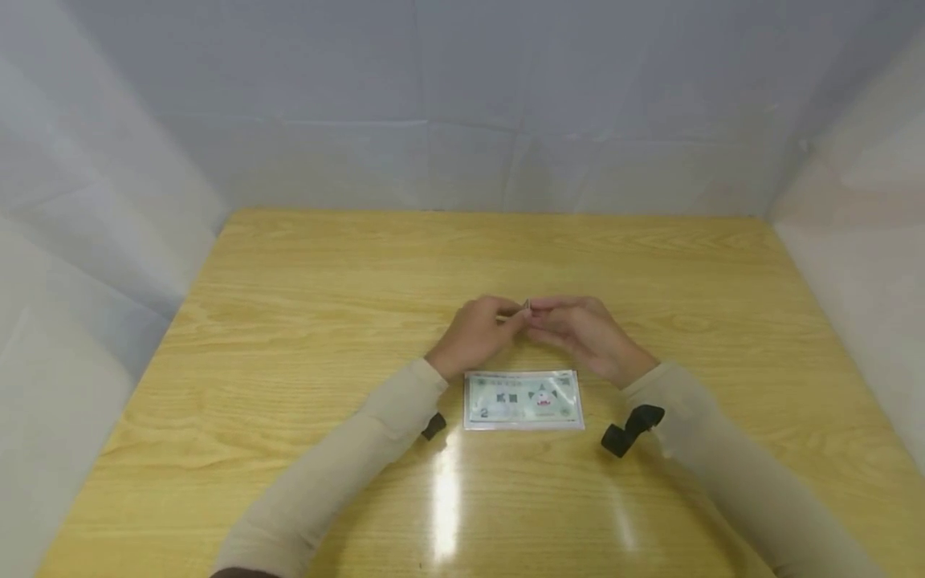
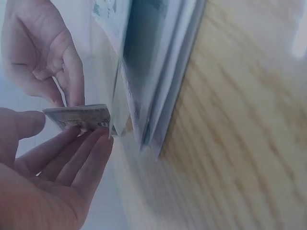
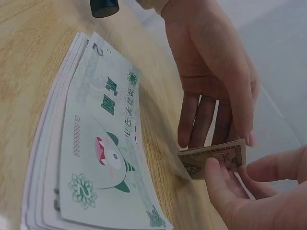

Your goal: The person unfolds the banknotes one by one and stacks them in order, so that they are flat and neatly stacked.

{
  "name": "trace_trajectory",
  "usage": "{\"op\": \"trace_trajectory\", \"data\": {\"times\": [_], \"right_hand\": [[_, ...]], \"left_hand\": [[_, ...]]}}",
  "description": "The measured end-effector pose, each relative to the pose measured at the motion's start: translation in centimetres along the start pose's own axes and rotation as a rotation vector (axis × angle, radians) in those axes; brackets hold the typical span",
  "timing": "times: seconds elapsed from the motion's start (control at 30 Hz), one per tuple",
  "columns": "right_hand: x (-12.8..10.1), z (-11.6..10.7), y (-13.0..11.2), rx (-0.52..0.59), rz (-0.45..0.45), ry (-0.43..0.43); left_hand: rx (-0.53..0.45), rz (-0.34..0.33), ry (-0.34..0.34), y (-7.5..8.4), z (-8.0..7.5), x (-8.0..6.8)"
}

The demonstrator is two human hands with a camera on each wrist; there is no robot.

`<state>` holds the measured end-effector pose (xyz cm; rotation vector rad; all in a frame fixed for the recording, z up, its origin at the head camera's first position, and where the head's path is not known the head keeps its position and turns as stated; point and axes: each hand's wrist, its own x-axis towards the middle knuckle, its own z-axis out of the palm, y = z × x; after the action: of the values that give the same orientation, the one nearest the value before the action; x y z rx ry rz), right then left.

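Observation:
Both hands meet over the table beyond a stack of play banknotes (image 1: 523, 401). Between them is a small brown printed paper piece (image 3: 211, 160), thick at the edge like a folded note. My left hand (image 1: 477, 333) pinches it from the left, its thumb on one side and fingers on the other. From the right, my right hand (image 1: 581, 333) holds its other end between thumb and fingers. In the right wrist view, the green top note of the stack shows a large 2 and a cartoon creature. The stack's layered edges are seen in the left wrist view.
The wooden table (image 1: 311, 321) is bounded by pale hanging sheets (image 1: 470, 160) at the back and sides. A black strap piece (image 1: 632, 429) juts from the right wrist, and a smaller black piece (image 1: 433, 426) shows beside the left sleeve.

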<state>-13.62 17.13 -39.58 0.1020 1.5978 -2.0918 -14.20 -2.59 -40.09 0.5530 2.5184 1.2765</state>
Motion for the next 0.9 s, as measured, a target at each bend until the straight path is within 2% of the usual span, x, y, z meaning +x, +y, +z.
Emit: {"op": "trace_trajectory", "data": {"times": [0.2,0.47,0.67,0.9], "right_hand": [[-0.4,0.2,0.0,0.021,0.018,-0.007],[-0.8,0.6,-0.1,0.004,0.016,-0.042],[-1.1,1.0,-0.1,0.018,0.0,-0.066],[-1.6,1.1,-0.2,-0.027,-0.018,-0.078]], "left_hand": [[-0.105,-0.007,0.04,-0.2,-0.2,-0.2],[-0.351,-0.055,0.038,-0.6,-0.6,-0.9],[-0.434,-0.101,0.031,-0.3,-1.0,-1.5],[-0.513,-0.123,0.015,-0.1,-1.3,-1.9]]}}
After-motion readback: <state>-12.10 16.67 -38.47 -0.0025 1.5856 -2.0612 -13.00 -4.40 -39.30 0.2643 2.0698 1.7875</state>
